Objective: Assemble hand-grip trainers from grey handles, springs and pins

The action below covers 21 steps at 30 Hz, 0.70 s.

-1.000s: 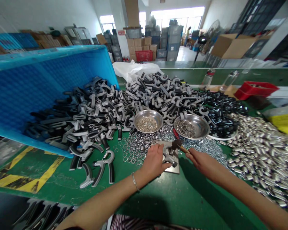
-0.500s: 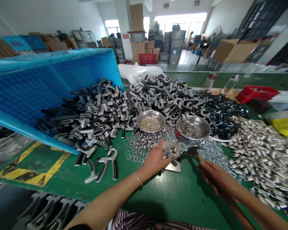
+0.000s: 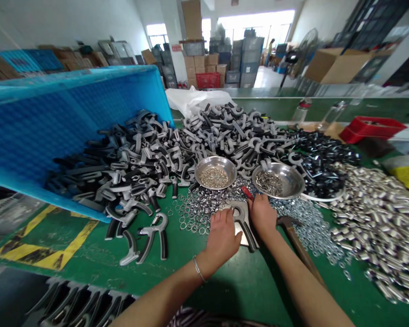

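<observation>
My left hand (image 3: 222, 234) is closed at the near left side of a grey-and-black hand-grip handle (image 3: 248, 232), its fingertips at the hooked top. The handle lies over a small metal plate (image 3: 239, 234) on the green bench. My right hand (image 3: 264, 215) is closed beside the handle's right edge, with a red-handled tool (image 3: 247, 192) sticking out past its fingers; the tool's other end is hidden. To the right of that hand a hammer (image 3: 301, 250) with a wooden shaft rests on the bench. An assembled hand grip with a spring (image 3: 156, 234) lies to the left.
Behind the hands stand two steel bowls, one of small brass-coloured parts (image 3: 215, 172) and one of pins (image 3: 278, 180). Loose rings (image 3: 196, 215) surround the plate. A blue crate (image 3: 78, 104) spills handles from the left; metal cylinders (image 3: 388, 227) heap at right.
The hammer has left my right hand and lies on the bench. That hand has moved left to the red-handled tool, which has shifted slightly. The handle on the plate has turned.
</observation>
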Each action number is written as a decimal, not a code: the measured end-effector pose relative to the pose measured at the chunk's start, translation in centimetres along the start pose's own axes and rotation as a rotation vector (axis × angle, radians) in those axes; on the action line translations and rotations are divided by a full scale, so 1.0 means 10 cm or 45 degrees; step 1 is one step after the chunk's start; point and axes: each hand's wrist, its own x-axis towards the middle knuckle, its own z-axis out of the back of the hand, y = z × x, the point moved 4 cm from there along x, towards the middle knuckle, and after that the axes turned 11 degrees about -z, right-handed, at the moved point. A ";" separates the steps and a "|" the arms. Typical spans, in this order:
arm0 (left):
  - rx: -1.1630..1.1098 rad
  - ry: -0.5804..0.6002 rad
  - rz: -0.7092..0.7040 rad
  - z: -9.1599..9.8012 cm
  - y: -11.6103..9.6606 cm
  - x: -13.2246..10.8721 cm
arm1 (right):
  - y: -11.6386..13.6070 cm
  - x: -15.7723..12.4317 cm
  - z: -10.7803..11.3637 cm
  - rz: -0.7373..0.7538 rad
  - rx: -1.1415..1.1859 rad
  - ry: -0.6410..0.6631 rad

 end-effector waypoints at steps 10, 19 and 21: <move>-0.198 0.052 -0.088 0.14 0.30 -0.03 | -0.35 -0.15 0.49 -0.023 0.905 0.196; -0.209 0.071 -0.114 0.14 0.31 -0.01 | -0.03 -0.37 0.17 -0.091 1.499 0.560; -0.205 0.076 -0.114 0.13 0.31 -0.01 | -0.01 -0.38 0.11 -0.097 1.502 0.559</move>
